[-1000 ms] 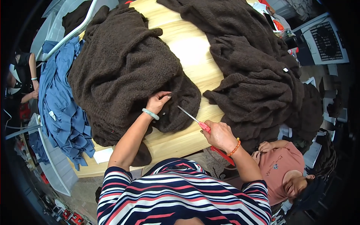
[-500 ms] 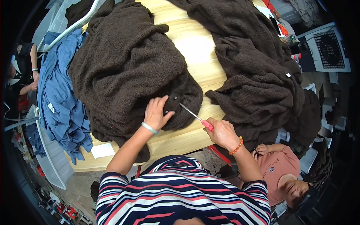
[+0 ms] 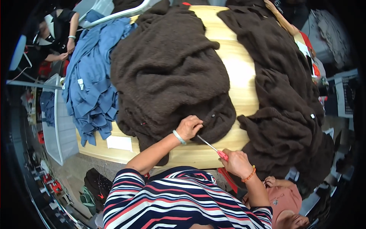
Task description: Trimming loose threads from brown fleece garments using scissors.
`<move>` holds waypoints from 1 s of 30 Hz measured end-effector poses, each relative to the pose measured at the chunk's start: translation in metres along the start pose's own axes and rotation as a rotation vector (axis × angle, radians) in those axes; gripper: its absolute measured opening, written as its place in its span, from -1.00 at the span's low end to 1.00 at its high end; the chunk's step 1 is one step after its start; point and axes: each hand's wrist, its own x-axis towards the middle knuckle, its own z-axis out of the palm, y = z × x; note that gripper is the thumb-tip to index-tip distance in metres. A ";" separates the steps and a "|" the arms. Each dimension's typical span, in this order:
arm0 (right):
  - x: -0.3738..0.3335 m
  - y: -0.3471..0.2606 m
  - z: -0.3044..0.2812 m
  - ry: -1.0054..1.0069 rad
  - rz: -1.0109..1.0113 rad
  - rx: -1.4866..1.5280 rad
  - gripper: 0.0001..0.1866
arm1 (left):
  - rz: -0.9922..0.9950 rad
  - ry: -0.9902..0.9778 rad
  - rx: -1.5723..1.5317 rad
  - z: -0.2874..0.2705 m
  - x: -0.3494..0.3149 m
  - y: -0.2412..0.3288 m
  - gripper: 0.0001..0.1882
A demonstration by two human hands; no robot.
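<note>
A heap of dark brown fuzzy knit garments (image 3: pixel 167 72) lies in front of me on the table. My left hand (image 3: pixel 188 128) rests at its near right edge, fingertips and thumb drawn together; what they pinch is hidden. My right hand (image 3: pixel 237 163) is wrapped round the pink-red handle of a screwdriver-like tool (image 3: pixel 207 144) with a thin metal shaft. The shaft slants up to the left, its tip close to my left fingertips. A small shiny round fastener (image 3: pixel 213 115) shows on the garment, up and right of my left hand.
Blue garments (image 3: pixel 93 80) are piled at the left by a clear plastic bin (image 3: pixel 57 133). A white paper (image 3: pixel 119 143) lies near the table's (image 3: pixel 238 80) front edge. More brown garments (image 3: pixel 284 107) cover the right side. A person in pink (image 3: pixel 284 198) sits near right; others work farther off.
My left fingers, spread on the garment before, are now drawn together. The tool's tip has come from the garment's middle to beside them. The whole view has shifted.
</note>
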 end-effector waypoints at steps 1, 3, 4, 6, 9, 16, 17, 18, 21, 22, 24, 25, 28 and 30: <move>0.000 0.002 0.002 0.026 -0.021 0.066 -0.81 | 0.017 -0.014 0.045 -0.006 -0.004 0.004 -0.81; 0.002 0.005 -0.001 0.054 -0.046 0.125 -0.80 | 0.043 0.039 0.127 -0.029 0.000 0.035 -0.77; 0.005 0.004 -0.002 0.118 0.023 0.153 -0.81 | 0.122 0.153 0.215 -0.045 0.002 0.044 -0.69; 0.006 0.005 -0.003 0.194 0.098 0.179 -0.81 | 0.179 0.283 0.420 -0.090 0.015 0.055 -0.60; 0.005 0.001 -0.004 0.209 -0.008 0.197 -0.82 | -0.088 0.201 0.705 -0.155 0.008 0.056 -0.37; 0.017 -0.020 -0.008 0.133 -0.170 0.135 -0.80 | -0.070 0.038 0.903 -0.208 0.007 0.026 -0.59; 0.019 -0.022 -0.008 0.142 -0.165 0.129 -0.80 | -0.099 0.025 0.814 -0.209 0.012 0.031 -0.61; 0.020 -0.024 -0.007 0.139 -0.195 0.119 -0.80 | -0.019 0.075 0.817 -0.211 0.017 0.035 -0.67; 0.024 -0.033 -0.010 0.114 -0.221 0.085 -0.81 | -0.108 -0.044 0.848 -0.222 0.019 0.033 -0.76; 0.026 -0.033 -0.009 0.125 -0.249 0.091 -0.81 | -0.104 -0.040 0.850 -0.225 0.020 0.034 -0.76; 0.025 -0.040 -0.013 0.102 -0.262 0.088 -0.82 | -0.080 0.059 0.791 -0.230 0.020 0.037 -0.79; 0.025 -0.043 -0.015 0.117 -0.258 0.089 -0.82 | -0.056 0.106 0.758 -0.231 0.025 0.037 -0.80; 0.020 -0.041 -0.021 0.114 -0.223 0.130 -0.83 | -0.249 0.182 0.144 -0.225 0.061 0.110 -0.82; 0.023 -0.038 -0.030 0.119 -0.268 0.184 -0.82 | 0.109 0.144 0.031 -0.209 0.081 0.168 -0.79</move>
